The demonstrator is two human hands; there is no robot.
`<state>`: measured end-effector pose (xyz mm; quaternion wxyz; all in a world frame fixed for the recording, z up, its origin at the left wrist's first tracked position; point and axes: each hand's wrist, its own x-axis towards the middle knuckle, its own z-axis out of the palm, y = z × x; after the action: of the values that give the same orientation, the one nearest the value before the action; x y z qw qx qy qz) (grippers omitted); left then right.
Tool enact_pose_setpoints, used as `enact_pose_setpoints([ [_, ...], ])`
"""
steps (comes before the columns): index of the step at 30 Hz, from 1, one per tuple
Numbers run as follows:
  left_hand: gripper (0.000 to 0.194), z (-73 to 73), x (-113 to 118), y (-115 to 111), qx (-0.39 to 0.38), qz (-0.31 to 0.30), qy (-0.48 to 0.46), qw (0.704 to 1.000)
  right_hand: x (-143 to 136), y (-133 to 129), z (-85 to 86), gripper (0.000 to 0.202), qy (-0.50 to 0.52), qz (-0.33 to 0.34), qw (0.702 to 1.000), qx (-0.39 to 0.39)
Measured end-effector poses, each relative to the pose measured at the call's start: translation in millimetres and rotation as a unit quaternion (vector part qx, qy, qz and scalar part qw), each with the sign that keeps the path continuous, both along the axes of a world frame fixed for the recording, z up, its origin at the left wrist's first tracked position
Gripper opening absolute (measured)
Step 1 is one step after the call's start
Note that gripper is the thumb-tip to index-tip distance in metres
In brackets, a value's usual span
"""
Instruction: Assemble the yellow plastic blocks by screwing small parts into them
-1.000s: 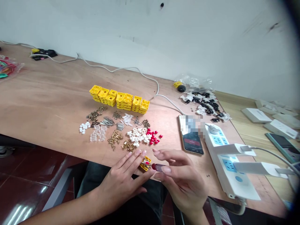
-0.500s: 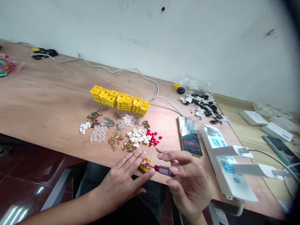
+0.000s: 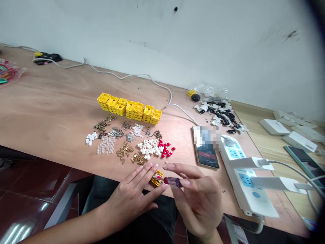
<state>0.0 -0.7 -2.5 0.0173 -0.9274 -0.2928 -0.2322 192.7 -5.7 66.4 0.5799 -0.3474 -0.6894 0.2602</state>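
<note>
My right hand (image 3: 199, 196) is closed round the purple and red handle of a screwdriver (image 3: 173, 182), whose shaft points left. Its tip reaches a yellow housing (image 3: 156, 178) with a red part in it, at the table's front edge. My left hand (image 3: 134, 189) lies over the left side of that housing, fingers stretched and pressing on it; they partly cover it. Beyond my hands are small piles of brass pieces (image 3: 138, 158), white plastic parts (image 3: 149, 147) and red caps (image 3: 168, 149).
Stacked yellow housings (image 3: 135, 110) stand behind piles of screws and clear parts (image 3: 106, 145). To the right are a phone (image 3: 207, 156), a white power strip (image 3: 250, 193) with chargers, and black and white parts (image 3: 223, 115). A cable (image 3: 149, 76) runs along the back.
My right hand and the screwdriver have moved left, closer to the yellow housing, and the fingers have shifted on the handle. My left hand has stayed almost in place.
</note>
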Motion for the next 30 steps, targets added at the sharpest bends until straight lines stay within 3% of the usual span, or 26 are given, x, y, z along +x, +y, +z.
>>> enact_pose_setpoints([
  [2, 0.067, -0.1, 0.0, 0.1, -0.002, 0.002, -0.003, 1.000, -0.3, 0.7, 0.7, 0.041, -0.013, 0.003, 1.000, 0.002],
  [7, 0.064, -2.1, 0.5, 0.1, 0.001, -0.003, 0.000, 1.000, -3.0, 3.8, 2.4, 0.040, -0.005, -0.057, 0.997, 0.048],
  [12, 0.062, -4.3, 0.8, -0.4, -0.001, 0.009, -0.011, 1.000, 0.6, 0.1, -1.7, 0.050, -0.052, -0.001, 0.999, -0.006],
  [18, 0.062, -1.2, 0.2, 0.0, 0.002, 0.001, 0.011, 1.000, -0.3, 3.6, -0.3, 0.049, 0.007, -0.036, 0.999, 0.026],
  [24, 0.057, -2.4, 1.0, -0.7, 0.009, 0.012, -0.012, 1.000, 2.7, 2.7, 0.6, 0.053, -0.044, 0.048, 0.998, 0.004],
  [30, 0.061, -3.0, 0.2, -0.3, 0.007, 0.001, -0.010, 1.000, 3.1, 4.0, 2.0, 0.046, -0.008, 0.011, 0.999, 0.030],
])
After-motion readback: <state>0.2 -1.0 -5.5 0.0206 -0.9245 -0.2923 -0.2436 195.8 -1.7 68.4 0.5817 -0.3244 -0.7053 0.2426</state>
